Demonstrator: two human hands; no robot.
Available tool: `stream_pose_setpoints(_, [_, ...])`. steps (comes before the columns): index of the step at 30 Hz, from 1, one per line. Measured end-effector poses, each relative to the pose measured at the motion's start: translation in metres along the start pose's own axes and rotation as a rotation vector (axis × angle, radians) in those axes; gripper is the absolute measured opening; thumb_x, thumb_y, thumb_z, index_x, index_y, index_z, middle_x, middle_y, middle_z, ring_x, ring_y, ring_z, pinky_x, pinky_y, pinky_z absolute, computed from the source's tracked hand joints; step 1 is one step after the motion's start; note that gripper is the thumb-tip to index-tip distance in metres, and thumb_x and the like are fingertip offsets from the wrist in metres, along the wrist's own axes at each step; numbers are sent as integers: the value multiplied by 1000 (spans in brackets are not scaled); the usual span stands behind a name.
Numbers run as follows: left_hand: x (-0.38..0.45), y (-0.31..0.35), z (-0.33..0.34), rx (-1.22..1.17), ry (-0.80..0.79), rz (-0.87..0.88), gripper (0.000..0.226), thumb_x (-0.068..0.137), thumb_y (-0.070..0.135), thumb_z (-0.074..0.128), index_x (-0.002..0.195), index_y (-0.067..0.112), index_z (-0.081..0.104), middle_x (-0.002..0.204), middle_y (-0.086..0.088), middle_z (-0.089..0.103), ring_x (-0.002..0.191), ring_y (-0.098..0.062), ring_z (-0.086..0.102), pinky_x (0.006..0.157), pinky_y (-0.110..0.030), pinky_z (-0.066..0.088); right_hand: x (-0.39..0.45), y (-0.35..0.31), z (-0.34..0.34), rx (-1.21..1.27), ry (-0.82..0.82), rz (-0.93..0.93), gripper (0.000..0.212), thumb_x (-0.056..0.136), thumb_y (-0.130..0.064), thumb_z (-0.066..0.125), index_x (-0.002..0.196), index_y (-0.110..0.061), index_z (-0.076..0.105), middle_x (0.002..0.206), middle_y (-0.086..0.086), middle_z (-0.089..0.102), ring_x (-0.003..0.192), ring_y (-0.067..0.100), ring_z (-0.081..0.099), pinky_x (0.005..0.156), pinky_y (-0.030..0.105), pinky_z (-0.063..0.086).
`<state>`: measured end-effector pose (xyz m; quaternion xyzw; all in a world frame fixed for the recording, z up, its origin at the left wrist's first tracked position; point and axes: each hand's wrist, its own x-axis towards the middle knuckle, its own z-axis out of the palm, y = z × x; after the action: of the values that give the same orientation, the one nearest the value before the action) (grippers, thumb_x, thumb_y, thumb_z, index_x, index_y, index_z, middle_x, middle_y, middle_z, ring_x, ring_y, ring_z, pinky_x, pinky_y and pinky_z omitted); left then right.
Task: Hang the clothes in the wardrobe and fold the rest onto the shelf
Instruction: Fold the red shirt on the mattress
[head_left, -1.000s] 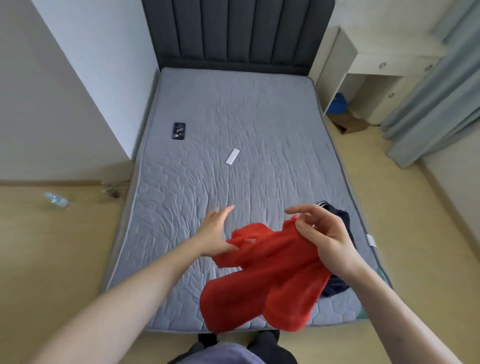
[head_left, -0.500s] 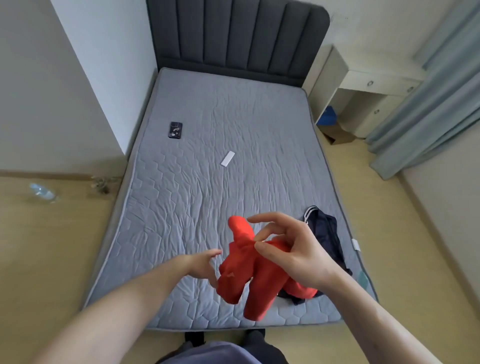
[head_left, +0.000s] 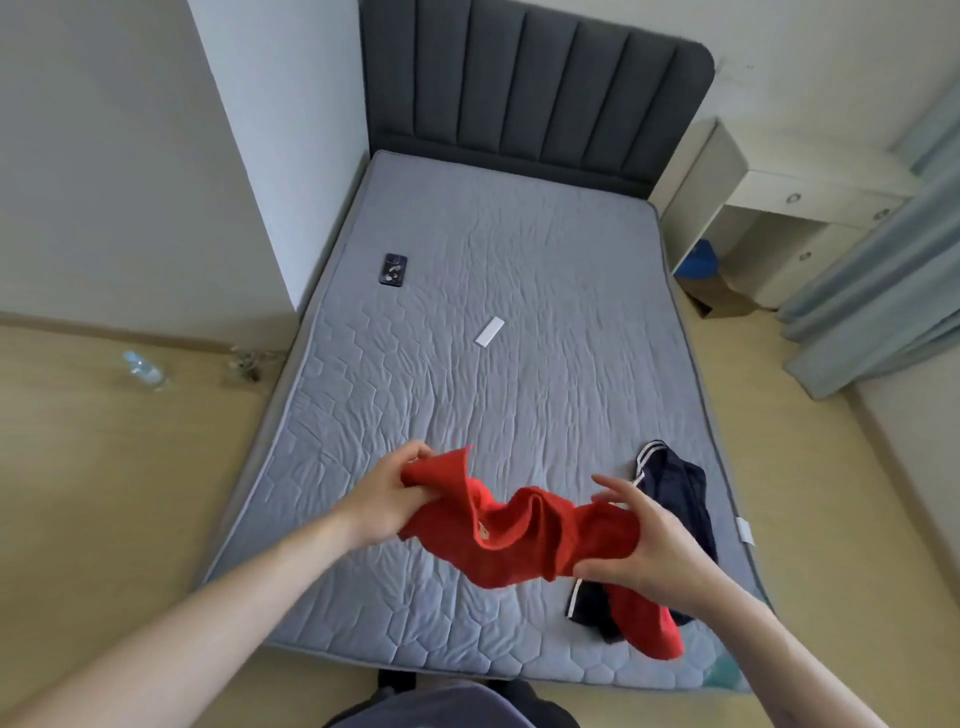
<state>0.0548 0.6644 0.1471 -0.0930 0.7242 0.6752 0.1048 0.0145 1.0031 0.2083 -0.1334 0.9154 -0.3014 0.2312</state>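
Red garment (head_left: 524, 535) is hanging stretched between our two hands above the near end of the grey mattress (head_left: 519, 312). We are gripping its left edge with the left hand (head_left: 387, 499), fingers curled round the cloth. We are pinching its right part with the right hand (head_left: 641, 551), thumb below and upper fingers spread loosely above. One red end is drooping below the right fingers, overlapping a dark navy garment (head_left: 680, 499) lying on the mattress just beyond them. A phone (head_left: 393, 269) and a white strip (head_left: 489, 331) are lying well beyond both sets of fingers.
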Motion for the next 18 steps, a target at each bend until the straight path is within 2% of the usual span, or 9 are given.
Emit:
stream_pose_setpoints(2, [-3,17,6,23,-84,77,17,87,7,70,91,12,54,68,1,53,64,-11,46,56,-21,38,13,0,30,-133,-130,-13,130,42,-85,81,153,-48,24,135,-32,40,128,1,39,108,33,37])
stream_pose_setpoints(4, [-6,32,14,58,-142,98,20,92,1,68,91,16,55,67,6,54,62,-8,43,57,-19,36,28,-12,64,-72,-192,-75,128,44,-82,83,153,-42,28,138,-25,43,129,5,40,110,37,38])
stream_pose_setpoints(6, [-11,41,20,108,-190,114,19,92,3,66,92,19,55,65,10,56,59,-7,46,57,-20,37,42,-22,96,112,-149,-150,89,57,-57,91,136,-44,51,128,-25,58,121,1,55,103,31,46])
stream_pose_setpoints(8, [-19,51,20,143,-226,114,19,92,7,66,92,24,57,68,6,62,61,-8,57,60,-21,45,54,-25,120,164,-63,-154,58,72,-37,89,123,-46,61,120,-24,66,115,-1,61,95,21,47])
stream_pose_setpoints(10, [-26,61,12,124,-237,96,20,92,9,66,92,27,59,73,1,65,68,-14,63,66,-28,50,64,-22,135,78,-9,-76,35,84,-32,79,117,-31,70,109,-15,70,110,13,67,83,17,47])
stream_pose_setpoints(11, [-29,66,6,118,-237,95,19,92,10,66,92,28,60,74,0,63,70,-16,61,68,-32,50,67,-21,140,65,9,-37,31,85,-34,76,116,-28,70,104,-13,71,107,18,68,77,16,46])
stream_pose_setpoints(13, [-35,75,-6,138,-249,116,12,92,15,65,93,27,63,76,2,62,73,-14,56,71,-30,46,71,-21,143,129,8,-9,48,82,-40,76,126,-26,66,118,-7,69,115,16,64,88,24,48])
stream_pose_setpoints(16, [-39,86,-21,169,-252,153,8,92,16,64,95,21,70,85,4,67,82,-8,60,78,-22,47,77,-33,141,170,-82,-67,93,66,-58,83,145,-25,50,144,-4,53,133,14,51,110,38,44])
stream_pose_setpoints(18, [-40,93,-30,177,-237,177,10,92,16,64,96,20,72,89,4,70,86,-7,61,81,-19,48,80,-43,144,152,-118,-114,98,61,-62,84,145,-26,50,143,-7,55,132,12,52,111,35,43])
